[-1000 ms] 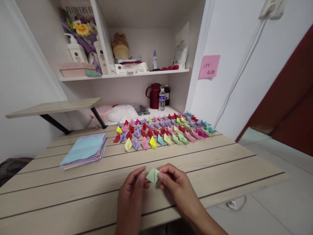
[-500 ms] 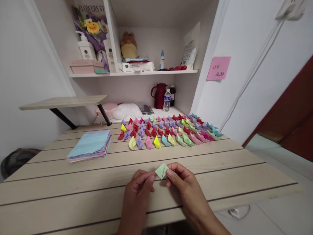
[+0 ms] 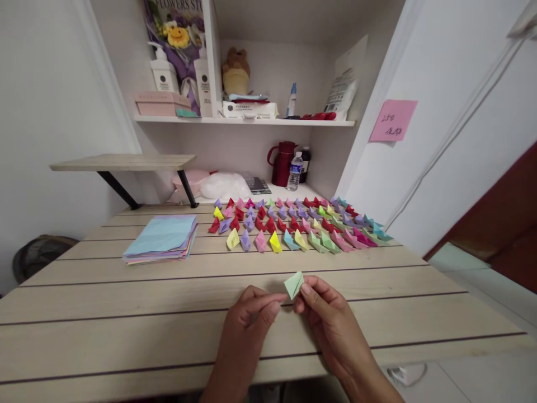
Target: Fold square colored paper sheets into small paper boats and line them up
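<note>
A small light green folded paper [image 3: 293, 285], diamond-shaped with a crease down its face, is held up above the front part of the table. My right hand [image 3: 329, 313] pinches its right corner between thumb and fingers. To its left, my left hand [image 3: 250, 316] points its index finger at the paper's lower left edge; whether the tip touches cannot be made out. The left thumb sits a little apart below that finger, and the other fingers are curled. Beyond both hands stand rows of small folded paper boats [image 3: 276, 242] in many colours.
A stack of coloured paper squares [image 3: 161, 235] lies on the slatted table [image 3: 126, 302] at the left, near a small raised shelf [image 3: 126, 162]. Behind the boats are a dark red jug [image 3: 283, 163] and a water bottle [image 3: 295, 170]. A pink note [image 3: 393, 120] is on the wall.
The view has shifted slightly. The green paper has tilted and moved up and right with my right hand. My left index finger has straightened towards its lower edge.
</note>
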Available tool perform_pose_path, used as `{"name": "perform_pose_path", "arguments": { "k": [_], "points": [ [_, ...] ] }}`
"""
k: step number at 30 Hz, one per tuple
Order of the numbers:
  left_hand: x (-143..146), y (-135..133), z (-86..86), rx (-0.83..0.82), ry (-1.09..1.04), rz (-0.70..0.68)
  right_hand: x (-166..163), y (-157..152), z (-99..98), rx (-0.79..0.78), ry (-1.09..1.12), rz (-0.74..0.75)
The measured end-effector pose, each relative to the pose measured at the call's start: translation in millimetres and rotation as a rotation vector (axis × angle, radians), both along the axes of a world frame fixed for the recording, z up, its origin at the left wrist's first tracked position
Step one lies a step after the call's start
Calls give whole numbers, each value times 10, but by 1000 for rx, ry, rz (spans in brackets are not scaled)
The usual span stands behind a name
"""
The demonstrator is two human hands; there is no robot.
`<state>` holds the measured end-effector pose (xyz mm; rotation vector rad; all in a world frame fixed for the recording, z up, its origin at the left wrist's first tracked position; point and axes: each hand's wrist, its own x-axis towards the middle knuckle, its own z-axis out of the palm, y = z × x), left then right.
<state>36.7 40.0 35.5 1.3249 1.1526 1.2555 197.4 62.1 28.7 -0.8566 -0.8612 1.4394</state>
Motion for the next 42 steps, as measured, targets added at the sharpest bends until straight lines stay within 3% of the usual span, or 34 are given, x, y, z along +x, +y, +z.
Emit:
{"name": "perform_pose_path", "arguments": {
  "k": [8, 14, 22, 28, 32, 39, 42],
  "points": [
    [22, 23, 31, -45, 27, 24, -63, -14, -55, 64, -173, -60],
    [121, 4, 12, -169, 31, 25, -74, -55, -3, 169, -273, -68],
    [146, 13, 111, -440, -306, 34, -74, -67, 12, 295, -351, -78],
    [122, -26, 141, -447, -440, 98, -52, -48, 38, 168, -309, -98],
    [112, -41, 127, -437, -426, 75, -54, -39, 34, 175, -320, -81],
    [126, -3, 155, -447, -302, 6, -63, -135, 34, 471, -602, -163],
    [120, 3, 153, -463, -338, 21, -56, -157, 42, 494, -624, -184]
  ]
}}
